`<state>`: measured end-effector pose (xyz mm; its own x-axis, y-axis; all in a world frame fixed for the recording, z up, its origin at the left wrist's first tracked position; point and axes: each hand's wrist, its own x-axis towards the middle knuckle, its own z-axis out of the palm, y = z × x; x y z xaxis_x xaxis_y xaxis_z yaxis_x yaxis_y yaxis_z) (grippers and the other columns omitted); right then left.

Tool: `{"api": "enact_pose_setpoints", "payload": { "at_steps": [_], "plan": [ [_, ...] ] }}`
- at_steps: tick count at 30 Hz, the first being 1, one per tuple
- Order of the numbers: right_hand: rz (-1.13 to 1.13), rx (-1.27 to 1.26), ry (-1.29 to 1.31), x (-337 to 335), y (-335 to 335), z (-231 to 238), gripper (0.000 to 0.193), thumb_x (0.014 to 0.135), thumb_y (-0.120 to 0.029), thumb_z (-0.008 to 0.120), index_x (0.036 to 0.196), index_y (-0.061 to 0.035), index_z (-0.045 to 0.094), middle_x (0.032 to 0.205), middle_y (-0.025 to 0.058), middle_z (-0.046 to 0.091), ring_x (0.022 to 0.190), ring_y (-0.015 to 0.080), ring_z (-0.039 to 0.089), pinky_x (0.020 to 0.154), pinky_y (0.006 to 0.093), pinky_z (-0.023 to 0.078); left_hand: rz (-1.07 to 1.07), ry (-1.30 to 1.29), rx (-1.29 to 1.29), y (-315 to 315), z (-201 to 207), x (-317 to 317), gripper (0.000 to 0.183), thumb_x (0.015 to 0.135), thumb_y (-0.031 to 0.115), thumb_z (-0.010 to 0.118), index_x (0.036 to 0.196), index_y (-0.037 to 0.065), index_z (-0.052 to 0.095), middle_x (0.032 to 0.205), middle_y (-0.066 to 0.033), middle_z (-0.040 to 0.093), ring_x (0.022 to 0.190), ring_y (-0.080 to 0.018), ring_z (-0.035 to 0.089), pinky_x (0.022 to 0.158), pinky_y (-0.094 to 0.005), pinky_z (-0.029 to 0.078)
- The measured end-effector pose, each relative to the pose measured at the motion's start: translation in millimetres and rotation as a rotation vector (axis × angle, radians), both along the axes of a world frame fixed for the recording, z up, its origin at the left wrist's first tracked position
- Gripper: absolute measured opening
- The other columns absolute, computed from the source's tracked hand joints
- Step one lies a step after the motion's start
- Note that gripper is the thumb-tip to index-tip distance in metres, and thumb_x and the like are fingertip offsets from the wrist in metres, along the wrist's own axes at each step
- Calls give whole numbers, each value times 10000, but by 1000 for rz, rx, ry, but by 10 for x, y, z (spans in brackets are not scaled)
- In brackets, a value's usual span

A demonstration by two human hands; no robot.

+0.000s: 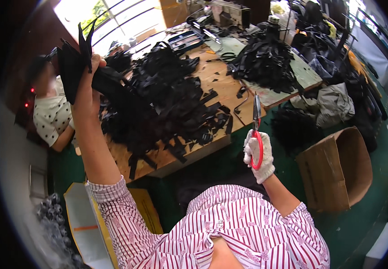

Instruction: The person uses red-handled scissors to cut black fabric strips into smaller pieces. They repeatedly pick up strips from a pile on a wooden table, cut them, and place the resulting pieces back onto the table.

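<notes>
My bare left hand (87, 89) is raised at the upper left, its fingers closed on black fabric strips (70, 69). Pointed ends of the strips stick up above the fingers, and a longer dark length hangs toward the big heap of black fabric strips (158, 85) on the wooden table (221, 83). In a white knitted glove, my right hand (268, 162) is closed round scissors (256, 114) with red handles. Their blades point away from me, seem nearly closed, and have no fabric between them. The right hand is off the table's near right corner.
A second heap of black strips (265, 60) lies on a pale green board (308, 76). Dark-handled scissors (228, 57) rest nearby. An open cardboard box (321, 175) stands on the green floor at right. Another person (50, 112) in a dotted top is at the left.
</notes>
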<state>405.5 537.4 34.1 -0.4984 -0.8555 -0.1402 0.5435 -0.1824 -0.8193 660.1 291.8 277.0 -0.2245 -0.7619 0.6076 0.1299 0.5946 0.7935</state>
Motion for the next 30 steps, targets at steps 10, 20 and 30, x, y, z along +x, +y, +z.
{"api": "enact_pose_setpoints", "payload": {
  "at_steps": [10, 20, 30],
  "plan": [
    [-253, -71, -60, -616, -113, -137, 296, 829, -301, 652, 795, -65, 477, 543, -5, 442, 351, 80, 426, 304, 204, 353, -500, 287, 427, -276, -162, -1362, 161, 857, 165, 625, 930, 43, 550, 715, -21, 542, 575, -69, 491, 509, -178, 393],
    [-626, 53, -281, -1157, -422, -435, 157, 900, -222, 526, 866, -82, 465, 591, -19, 419, 415, 70, 396, 337, 192, 346, -692, 173, 236, -376, -526, -2705, 278, 844, 227, 662, 886, 16, 486, 623, -54, 512, 561, -114, 475, 511, -216, 364],
    [-764, 112, -300, -1845, -504, -266, 149, 868, -169, 565, 938, -68, 480, 587, -6, 440, 403, 87, 427, 326, 208, 362, -763, -197, 415, -1128, -309, -4632, 235, 826, 114, 657, 983, -32, 562, 721, -57, 561, 666, -132, 533, 588, -236, 393]
  ]
}}
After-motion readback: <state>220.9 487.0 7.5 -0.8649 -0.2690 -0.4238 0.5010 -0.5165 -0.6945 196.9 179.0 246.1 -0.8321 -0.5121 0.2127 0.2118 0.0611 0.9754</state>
